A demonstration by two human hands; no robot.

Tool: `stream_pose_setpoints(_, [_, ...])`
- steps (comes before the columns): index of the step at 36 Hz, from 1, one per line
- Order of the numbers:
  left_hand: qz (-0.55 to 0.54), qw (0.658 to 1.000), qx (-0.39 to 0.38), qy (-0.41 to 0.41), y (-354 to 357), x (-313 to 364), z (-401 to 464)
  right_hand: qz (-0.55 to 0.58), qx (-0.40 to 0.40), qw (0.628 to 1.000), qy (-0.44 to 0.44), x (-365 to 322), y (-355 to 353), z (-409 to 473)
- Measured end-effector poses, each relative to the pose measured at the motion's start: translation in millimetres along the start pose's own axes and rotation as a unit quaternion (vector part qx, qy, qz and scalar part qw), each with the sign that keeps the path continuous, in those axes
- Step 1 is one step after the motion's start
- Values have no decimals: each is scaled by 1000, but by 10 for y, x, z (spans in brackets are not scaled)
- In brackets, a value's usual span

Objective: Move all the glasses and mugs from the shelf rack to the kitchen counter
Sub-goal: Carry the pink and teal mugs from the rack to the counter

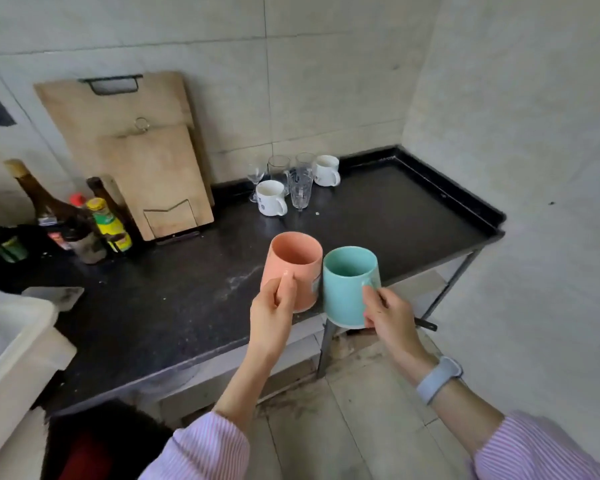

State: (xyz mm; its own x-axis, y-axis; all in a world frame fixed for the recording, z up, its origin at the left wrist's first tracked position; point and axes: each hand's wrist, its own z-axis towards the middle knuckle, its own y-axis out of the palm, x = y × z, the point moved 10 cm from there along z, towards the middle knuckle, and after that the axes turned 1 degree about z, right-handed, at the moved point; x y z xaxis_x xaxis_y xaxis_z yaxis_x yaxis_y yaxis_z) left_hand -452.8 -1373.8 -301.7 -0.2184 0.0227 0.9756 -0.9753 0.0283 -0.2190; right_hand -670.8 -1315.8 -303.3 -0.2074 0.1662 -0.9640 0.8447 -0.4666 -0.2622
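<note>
We carry two mugs at once, both in the air over the front edge of the kitchen counter (378, 216). Our left hand (274, 313) holds the pink mug (291, 268) with fingers curled through its handle and the thumb pressed on top; our right hand (388, 310) grips the teal mug (349, 285) by its handle, fingers wrapped close. The two mugs ride side by side, walls touching or nearly so; we cannot tell which. Already on the counter, at the back by the tiled wall, stands a tight cluster: two white mugs (271, 197), clear tumblers (300, 188) and a small stemmed glass (256, 178). The shelf rack is out of view. Risks as we judge them: the carried mugs could knock together and chip if either wrist swings; the teal mug hangs partly past the counter edge, so lowering it here may catch the rim or miss. Setting down close to the cluster could topple the stemmed glass, which looks the least stable. The cutting boards (136, 150) and bottles (66, 220) lie well left.
</note>
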Motion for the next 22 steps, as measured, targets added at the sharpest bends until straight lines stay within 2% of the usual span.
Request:
stream_pose_setpoints(10, [-52, 996, -52, -52, 894, -268, 1268, -8, 17, 998, 65, 413, -4, 1428])
stream_pose_setpoints(22, [-59, 992, -32, -109, 2081, -712, 3152, -4, -18, 994, 109, 890, 243, 3710])
